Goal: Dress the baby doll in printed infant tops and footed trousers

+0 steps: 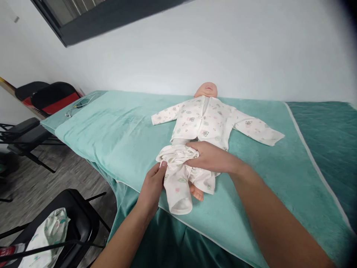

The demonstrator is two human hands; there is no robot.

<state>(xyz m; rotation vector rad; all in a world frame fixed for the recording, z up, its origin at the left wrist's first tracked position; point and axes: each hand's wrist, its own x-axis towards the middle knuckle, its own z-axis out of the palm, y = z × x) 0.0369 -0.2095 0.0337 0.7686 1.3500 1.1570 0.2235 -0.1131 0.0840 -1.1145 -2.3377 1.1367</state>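
Observation:
A baby doll [208, 88] lies on its back in a white patterned long-sleeved top [192, 119], both sleeves spread out. White patterned baby trousers [178, 186] are bunched around its lower body, and one bare foot [196, 192] shows at a leg opening. My left hand [156, 178] pinches the trousers' gathered edge at the left, thumb on top. From the right, my right hand [205, 156] grips the bunched waist part, its fingertips partly hidden in the cloth. The doll's other foot is out of sight inside the nearer trouser leg.
A green blanket [117, 123] covers the table, which stands against a white wall [240, 48]. At the lower left, a black chair [80, 212] holds a folded patterned cloth [52, 230]. More black chairs [54, 96] stand beyond the table's left end.

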